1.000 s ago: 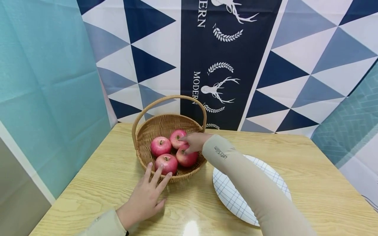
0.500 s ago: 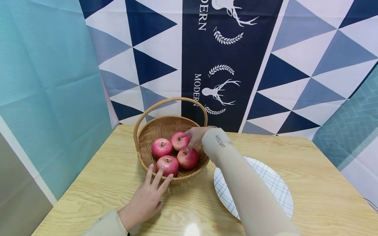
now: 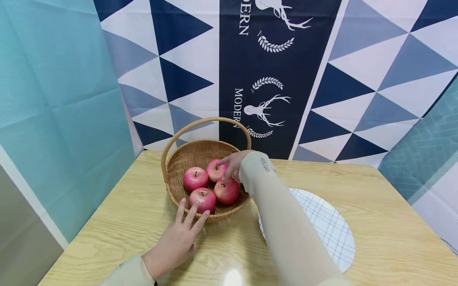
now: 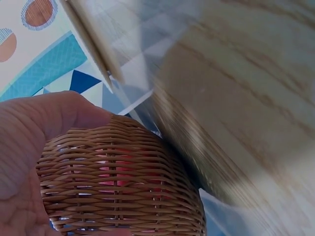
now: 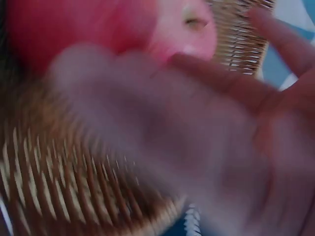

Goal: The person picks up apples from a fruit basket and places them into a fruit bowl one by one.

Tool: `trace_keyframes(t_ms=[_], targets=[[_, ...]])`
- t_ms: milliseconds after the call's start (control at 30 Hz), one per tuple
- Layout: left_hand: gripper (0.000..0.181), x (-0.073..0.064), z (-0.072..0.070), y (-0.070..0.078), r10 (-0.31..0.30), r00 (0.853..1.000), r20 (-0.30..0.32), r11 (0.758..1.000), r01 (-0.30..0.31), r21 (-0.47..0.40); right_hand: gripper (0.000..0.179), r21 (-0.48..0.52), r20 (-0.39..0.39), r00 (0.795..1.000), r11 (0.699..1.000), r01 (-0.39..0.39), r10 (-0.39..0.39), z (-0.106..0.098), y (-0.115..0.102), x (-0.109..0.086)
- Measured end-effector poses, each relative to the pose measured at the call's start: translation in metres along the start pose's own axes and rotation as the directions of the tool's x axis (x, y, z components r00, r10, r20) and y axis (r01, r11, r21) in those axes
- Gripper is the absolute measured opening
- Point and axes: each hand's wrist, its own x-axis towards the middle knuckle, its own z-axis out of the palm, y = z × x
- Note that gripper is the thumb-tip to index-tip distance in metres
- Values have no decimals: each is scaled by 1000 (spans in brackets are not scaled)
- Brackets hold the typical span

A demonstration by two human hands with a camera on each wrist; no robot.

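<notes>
In the head view a wicker basket [image 3: 200,147] with a tall handle holds several red apples. My left hand [image 3: 173,242] lies at its front, spread straight fingers reaching over the rim to the front apple [image 3: 202,200]. The left wrist view shows the thumb [image 4: 74,110] beside the woven outer wall [image 4: 123,177]. My right hand [image 3: 234,162] reaches into the basket from the right, fingertips over the back apple [image 3: 216,170] and near the right apple [image 3: 227,191]. In the right wrist view its blurred fingers [image 5: 147,118] stretch along the apples, grasping none. Another apple [image 3: 195,178] sits at the left.
A round white plate with blue grid lines [image 3: 332,228] lies right of the basket, partly hidden under my right forearm [image 3: 286,226]. All stand on a wooden table [image 3: 390,222]. A patterned cloth wall [image 3: 268,59] rises behind the basket, and a teal cloth [image 3: 64,111] hangs at the left.
My right hand has drawn slightly back and up from the right apple, its forearm swinging left over the plate. The left hand's thumb has tucked in; its fingers stay at the rim.
</notes>
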Motion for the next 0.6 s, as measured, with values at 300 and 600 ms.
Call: trace_keyframes(t_ms=[300, 600], targets=[[92, -1, -3, -3, -13, 999, 43, 1000, 13, -9, 57, 170, 5, 999, 984, -46, 46, 14, -3, 12], [89, 0, -7, -5, 3, 997, 78, 1000, -2, -12, 51, -160, -28, 999, 986, -50, 46, 22, -2, 29]])
